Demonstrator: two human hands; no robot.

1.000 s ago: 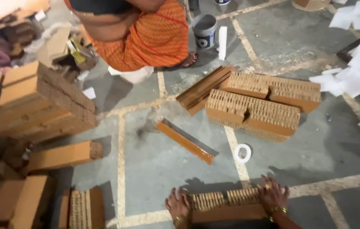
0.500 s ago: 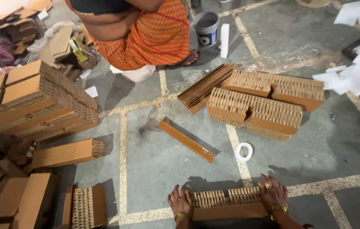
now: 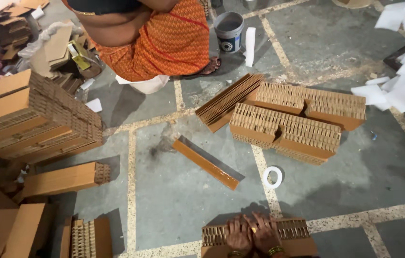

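At six o'clock, nearest us, we press both hands flat on a bundle [image 3: 298, 230] of corrugated cardboard lying on the floor [image 3: 173, 200]. Our left hand [image 3: 239, 235] and right hand [image 3: 264, 233] lie side by side, touching, fingers stretched and palms down over the fluted top edge; neither grips anything.

Just beyond, near one o'clock, a white tape ring [image 3: 272, 177] lies on the floor. At twelve o'clock a long folded strip [image 3: 207, 162], orange with a grey face, lies slantwise.

At seven o'clock another fluted bundle [image 3: 85, 239] stands on edge, with flat boxes [image 3: 9, 229] beside it at eight. Above those, at nine o'clock, a long carton [image 3: 64, 178] lies before a tall stack [image 3: 30, 119] of cardboard.

Farther off, towards one o'clock, fluted bundles [image 3: 298, 119] lie in two rows, with flat sheets [image 3: 228, 100] leaning on their left end. White papers [image 3: 403, 91] are scattered at two to three o'clock.

Farthest, at eleven to twelve o'clock, a person in orange cloth [image 3: 164, 43] squats, one foot showing. A grey bucket [image 3: 228, 31] stands just right of them.
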